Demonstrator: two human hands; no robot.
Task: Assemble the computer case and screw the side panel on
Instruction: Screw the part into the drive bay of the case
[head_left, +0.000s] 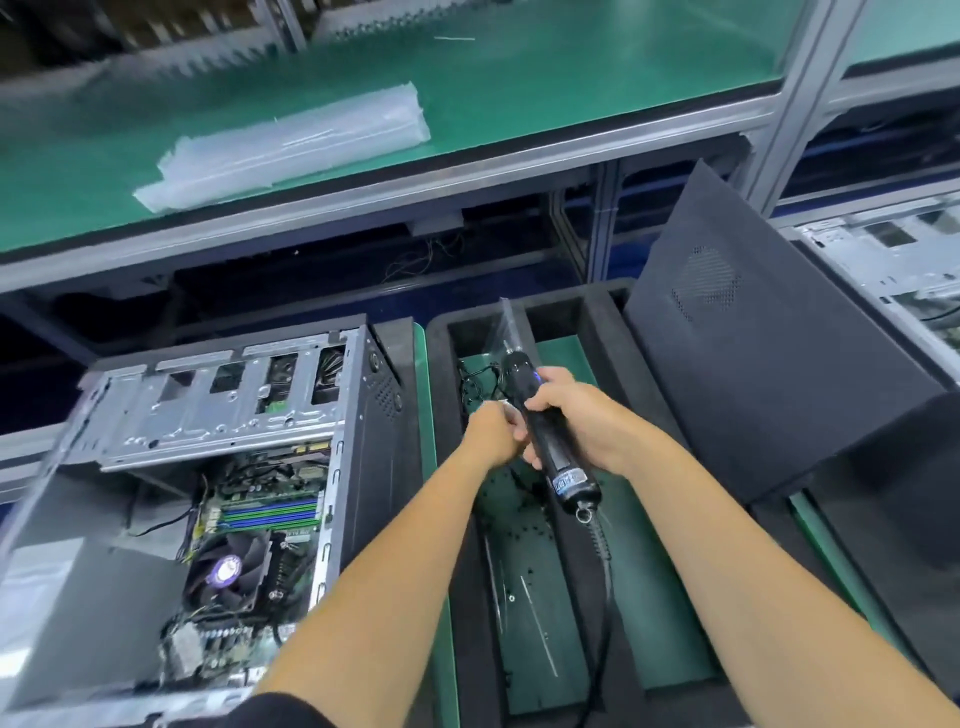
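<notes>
Screwdriver (550, 441) within right hand (582, 415) fingers, left hand (491, 434) fingers alongside.

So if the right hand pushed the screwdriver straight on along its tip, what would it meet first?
Probably the tray's black far rim; the right hand aims the screwdriver up and away, though blur and depth leave this uncertain.

Bright, even overhead light with soft, weak shadows. The green upper shelf (519, 93) and plastic sleeves (291, 140) look smeared with motion blur. My screwdriver's bit (506, 322) blurs too. Straight frame rails bow toward the wide-angle edges. Nearby forearms look sharper.
</notes>
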